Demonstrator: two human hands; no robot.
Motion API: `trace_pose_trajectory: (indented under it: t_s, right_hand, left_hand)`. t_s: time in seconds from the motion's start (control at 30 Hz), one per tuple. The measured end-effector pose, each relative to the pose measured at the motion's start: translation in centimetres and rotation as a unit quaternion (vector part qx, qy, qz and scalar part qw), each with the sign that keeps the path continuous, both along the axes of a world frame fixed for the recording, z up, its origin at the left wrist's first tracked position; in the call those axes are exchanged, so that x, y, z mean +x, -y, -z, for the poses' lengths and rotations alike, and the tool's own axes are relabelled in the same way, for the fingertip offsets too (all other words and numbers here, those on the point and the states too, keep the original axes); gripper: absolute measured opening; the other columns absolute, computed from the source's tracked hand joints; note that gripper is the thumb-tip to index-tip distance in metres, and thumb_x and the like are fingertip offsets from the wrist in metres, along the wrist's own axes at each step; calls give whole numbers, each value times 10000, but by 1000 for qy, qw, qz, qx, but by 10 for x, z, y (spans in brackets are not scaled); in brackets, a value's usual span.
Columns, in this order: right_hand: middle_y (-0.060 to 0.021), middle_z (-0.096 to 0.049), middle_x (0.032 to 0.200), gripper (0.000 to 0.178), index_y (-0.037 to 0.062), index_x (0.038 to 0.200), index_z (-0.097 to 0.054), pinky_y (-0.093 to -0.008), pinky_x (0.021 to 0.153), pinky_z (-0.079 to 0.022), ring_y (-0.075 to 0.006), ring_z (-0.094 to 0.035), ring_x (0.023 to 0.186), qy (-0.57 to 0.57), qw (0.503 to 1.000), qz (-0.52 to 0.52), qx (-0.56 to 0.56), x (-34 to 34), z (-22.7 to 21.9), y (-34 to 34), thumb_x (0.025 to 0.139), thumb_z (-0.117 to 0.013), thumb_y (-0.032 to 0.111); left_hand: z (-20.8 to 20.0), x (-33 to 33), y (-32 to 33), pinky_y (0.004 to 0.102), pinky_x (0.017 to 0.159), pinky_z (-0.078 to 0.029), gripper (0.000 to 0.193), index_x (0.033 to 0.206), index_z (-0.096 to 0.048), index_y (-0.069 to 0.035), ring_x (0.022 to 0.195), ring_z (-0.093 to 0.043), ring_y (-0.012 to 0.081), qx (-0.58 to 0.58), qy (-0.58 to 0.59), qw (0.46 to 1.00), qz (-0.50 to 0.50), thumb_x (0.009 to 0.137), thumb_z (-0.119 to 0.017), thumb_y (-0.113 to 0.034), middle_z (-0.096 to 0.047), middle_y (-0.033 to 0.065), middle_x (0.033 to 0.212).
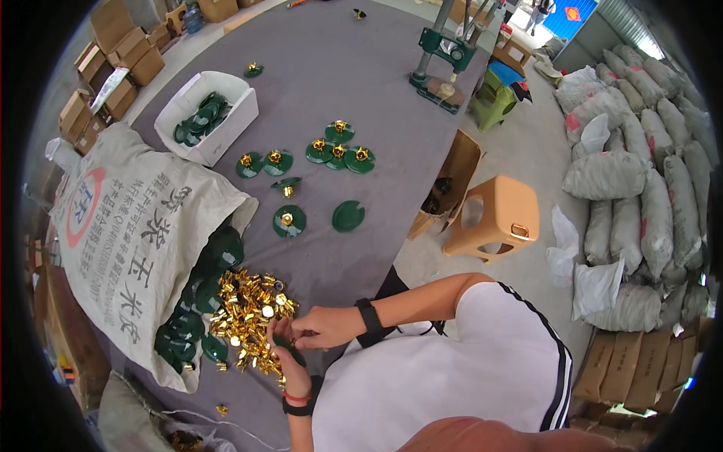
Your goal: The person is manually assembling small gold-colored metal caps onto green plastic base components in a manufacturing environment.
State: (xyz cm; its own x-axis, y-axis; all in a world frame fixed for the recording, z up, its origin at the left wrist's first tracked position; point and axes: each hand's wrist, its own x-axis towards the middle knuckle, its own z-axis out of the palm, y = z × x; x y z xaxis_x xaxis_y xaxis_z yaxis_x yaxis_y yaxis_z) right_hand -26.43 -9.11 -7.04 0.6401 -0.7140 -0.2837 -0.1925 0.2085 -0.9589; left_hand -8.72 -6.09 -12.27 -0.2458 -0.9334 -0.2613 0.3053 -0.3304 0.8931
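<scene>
Both my hands meet at the right edge of a heap of small gold metal fittings [245, 313]. My left hand [294, 375] is closed round a dark green disc [282, 342], mostly covered by fingers. Over it my right hand [325, 328] pinches with bent fingers; what lies in that pinch is hidden. Left of the heap, several green discs [226, 248] spill from the mouth of a white woven sack [139, 248]. Beyond my hands lie a bare green disc [348, 216] and several discs with gold fittings on them, one of them a disc [289, 221] near the heap.
A white box [245, 113] of green discs stands on the grey table [324, 68]. A green hand press [444, 64] sits at the far right edge. Beside the table are an orange stool [512, 207], an open cardboard box [461, 166] and stacked grey sacks [606, 175].
</scene>
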Motion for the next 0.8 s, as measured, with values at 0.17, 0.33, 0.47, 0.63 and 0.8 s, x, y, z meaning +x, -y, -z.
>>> trace_pose_trajectory:
  t_s: [0.17,0.33,0.47,0.63,0.8]
  right_hand:
    - [-119,-600,756,152,-1,840,-506,-350,630,-473,-211,-621,714,48,998,24,-42,9,27,-4,887,-555,135]
    - [-110,-599,761,148,14,883,-508,-351,654,-481,-229,-624,721,36,948,20,-315,19,48,-12,895,-543,157]
    - [-64,-632,910,187,21,995,-553,-289,622,-514,-123,-615,674,70,997,42,5,16,29,-12,912,-534,187]
    - [-64,-618,787,160,7,895,-542,-284,583,-504,-149,-618,638,69,989,120,-54,8,21,-12,903,-558,167]
    - [-104,-538,675,121,20,817,-550,-342,537,-432,-225,-569,588,-45,905,38,-420,11,42,-2,844,-620,114]
  left_hand:
    - [-2,15,0,375,989,-319,736,1351,-317,-79,1152,-440,216,83,-170,980,55,898,-255,-656,-463,89,1251]
    - [-13,21,-8,381,982,-327,750,1317,-375,-80,1144,-448,216,131,-182,975,-5,878,-281,-681,-495,97,1203]
    - [-16,14,-10,397,950,-374,755,1352,-338,-71,1106,-485,230,120,-157,980,-25,889,-281,-665,-503,109,1212]
    - [-21,-5,8,397,988,-366,803,1382,-270,-43,1207,-437,265,22,-57,998,-2,889,-207,-673,-468,146,1273]
    - [-15,2,6,400,1032,-315,857,1382,-261,-42,1238,-410,268,100,-70,992,4,858,-171,-713,-433,154,1297]
